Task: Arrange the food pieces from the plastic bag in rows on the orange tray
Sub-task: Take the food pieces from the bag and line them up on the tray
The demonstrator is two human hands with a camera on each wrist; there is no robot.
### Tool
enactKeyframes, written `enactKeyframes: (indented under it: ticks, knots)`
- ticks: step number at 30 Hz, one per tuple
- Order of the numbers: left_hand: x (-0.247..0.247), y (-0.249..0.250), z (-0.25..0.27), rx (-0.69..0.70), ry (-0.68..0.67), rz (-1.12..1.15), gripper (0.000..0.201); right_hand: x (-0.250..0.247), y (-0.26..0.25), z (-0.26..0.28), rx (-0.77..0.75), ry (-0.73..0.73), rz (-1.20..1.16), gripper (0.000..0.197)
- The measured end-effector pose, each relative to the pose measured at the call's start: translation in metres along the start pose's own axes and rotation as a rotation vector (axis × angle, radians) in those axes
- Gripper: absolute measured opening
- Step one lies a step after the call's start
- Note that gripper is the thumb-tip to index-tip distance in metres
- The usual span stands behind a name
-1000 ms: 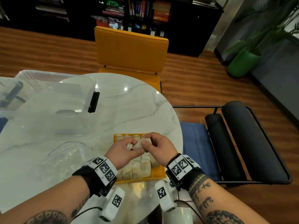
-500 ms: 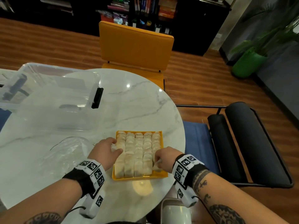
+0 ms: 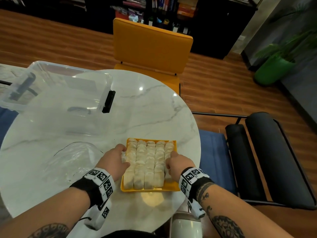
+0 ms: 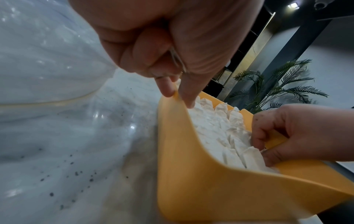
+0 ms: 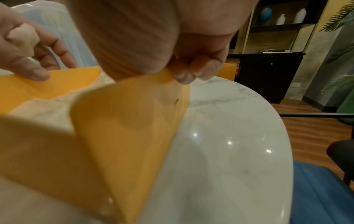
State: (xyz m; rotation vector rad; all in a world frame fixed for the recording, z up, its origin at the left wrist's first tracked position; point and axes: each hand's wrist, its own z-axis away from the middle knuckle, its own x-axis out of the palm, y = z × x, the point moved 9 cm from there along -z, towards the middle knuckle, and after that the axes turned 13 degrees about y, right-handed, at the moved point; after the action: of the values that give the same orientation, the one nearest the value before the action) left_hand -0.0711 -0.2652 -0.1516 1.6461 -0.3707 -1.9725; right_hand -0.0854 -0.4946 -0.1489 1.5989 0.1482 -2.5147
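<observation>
The orange tray (image 3: 149,189) lies near the front right of the marble table, packed with several rows of pale food pieces (image 3: 149,162). My left hand (image 3: 124,156) pinches the tray's left rim (image 4: 172,121) between thumb and forefinger. The right wrist view shows one loose food piece (image 5: 23,37) tucked in that hand's curled fingers. My right hand (image 3: 169,160) grips the right rim (image 5: 124,128), thumb inside against the food pieces (image 4: 214,125), fingers curled under the edge. The clear plastic bag (image 3: 73,160) lies crumpled left of the tray.
A clear plastic bin (image 3: 56,93) with a black latch stands at the back left. An orange chair (image 3: 152,45) faces the table's far side. A black padded seat (image 3: 274,160) stands to the right. The table's rounded edge (image 3: 197,152) runs just right of the tray.
A second ago both hands held one food piece together above the tray. They have parted and dropped to the tray's left and right rims, now gripping them.
</observation>
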Motion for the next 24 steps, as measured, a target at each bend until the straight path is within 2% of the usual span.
enactKeyframes:
  ticks: [3,8,11,13,17,19,22,24]
  knots:
    - [0.001,0.000,0.000,-0.001,-0.006,-0.001,0.050,-0.002,0.001,-0.003,0.011,0.039,-0.021,0.019]
    - [-0.005,0.004,0.001,-0.011,0.028,0.040,0.048,-0.005,0.001,-0.002,0.019,0.082,-0.042,0.040]
    - [-0.017,0.013,0.003,-0.036,0.106,0.172,0.036,-0.012,-0.001,0.000,-0.018,0.120,-0.038,0.034]
    - [-0.016,0.018,0.002,-0.109,0.087,0.306,0.025,-0.019,-0.008,0.002,-0.063,0.160,-0.073,0.027]
    - [0.007,0.031,0.010,-0.458,-0.116,0.887,0.034,-0.039,-0.024,0.013,-0.099,0.271,-0.359,0.027]
    - [0.015,0.045,0.020,-0.571,-0.234,1.093,0.040,-0.053,-0.035,0.020,-0.101,0.335,-0.579,0.033]
    - [0.022,0.067,0.029,-0.585,-0.423,1.236,0.041,-0.063,-0.044,0.025,0.001,0.377,-0.848,0.041]
    - [0.023,0.078,0.033,-0.553,-0.511,1.271,0.045,-0.064,-0.042,0.025,0.074,0.409,-0.926,0.035]
